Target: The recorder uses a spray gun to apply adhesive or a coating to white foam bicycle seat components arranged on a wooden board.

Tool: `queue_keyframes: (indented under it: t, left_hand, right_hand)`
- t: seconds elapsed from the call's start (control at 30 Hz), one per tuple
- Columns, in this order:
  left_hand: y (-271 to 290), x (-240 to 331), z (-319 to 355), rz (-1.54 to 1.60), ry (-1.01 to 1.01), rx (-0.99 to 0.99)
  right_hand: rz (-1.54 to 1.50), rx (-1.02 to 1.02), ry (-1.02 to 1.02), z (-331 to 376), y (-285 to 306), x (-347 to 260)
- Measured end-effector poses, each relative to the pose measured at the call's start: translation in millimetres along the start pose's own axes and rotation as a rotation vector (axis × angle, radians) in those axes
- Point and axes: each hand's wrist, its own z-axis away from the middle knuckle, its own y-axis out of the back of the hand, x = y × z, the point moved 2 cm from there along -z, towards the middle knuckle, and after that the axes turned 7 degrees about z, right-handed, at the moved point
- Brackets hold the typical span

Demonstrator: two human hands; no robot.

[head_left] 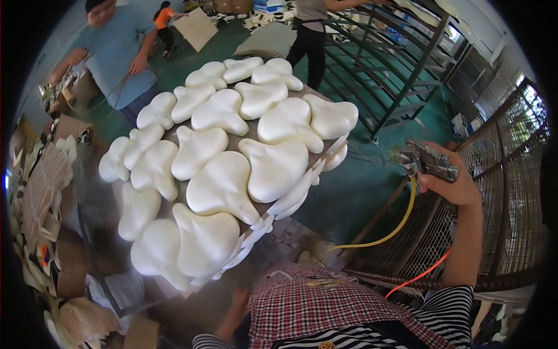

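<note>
My right hand (pixel 456 174), raised at the right, is wrapped round a metal spray gun (pixel 430 160) that points left. A yellow hose (pixel 401 227) hangs from its handle. To the left of the gun, and apart from it, several glossy white saddle-shaped pads (pixel 218 180) lie close together on a board (pixel 236 144). More white pads (pixel 293 195) show in a layer beneath the right edge. My left hand (pixel 239 299) hangs low beside the checked apron, near the stack's front corner; its fingers are too small and unclear to read.
A person in a blue shirt (pixel 119 55) stands beyond the stack at the left. Another person (pixel 311 35) is by a dark metal rack (pixel 383 75) at the back. A mesh rack (pixel 500 174) stands close at my right. Cardboard and loose pieces (pixel 43 186) pile up at the left.
</note>
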Motion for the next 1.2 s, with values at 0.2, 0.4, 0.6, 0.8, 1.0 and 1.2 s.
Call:
queue_keyframes:
  t: [0.2, 0.4, 0.6, 0.8, 1.0, 1.2]
  left_hand:
    - [67, 42, 30, 0.121, 0.003, 0.01]
    - [-9, -37, 66, -0.072, 0.086, 0.053]
    - [-8, -43, 83, 0.347, 0.355, 0.123]
    - [16, -32, 87, 0.073, 0.056, 0.121]
    - [1, -52, 72, 0.251, 0.288, 0.141]
    - [33, -21, 63, 0.368, 0.395, 0.081]
  right_hand:
    - [-0.051, 0.024, 0.164, -61, -63, -25]
    - [-0.059, -0.073, 0.329, -98, -91, -69]
    - [-0.009, 0.022, 0.257, -117, -77, -62]
    - [-0.043, -0.01, 0.317, -122, -106, -68]
    - [0.019, -0.12, 0.206, -97, -95, -67]
    - [0.031, -0.017, 0.201, -75, -95, -64]
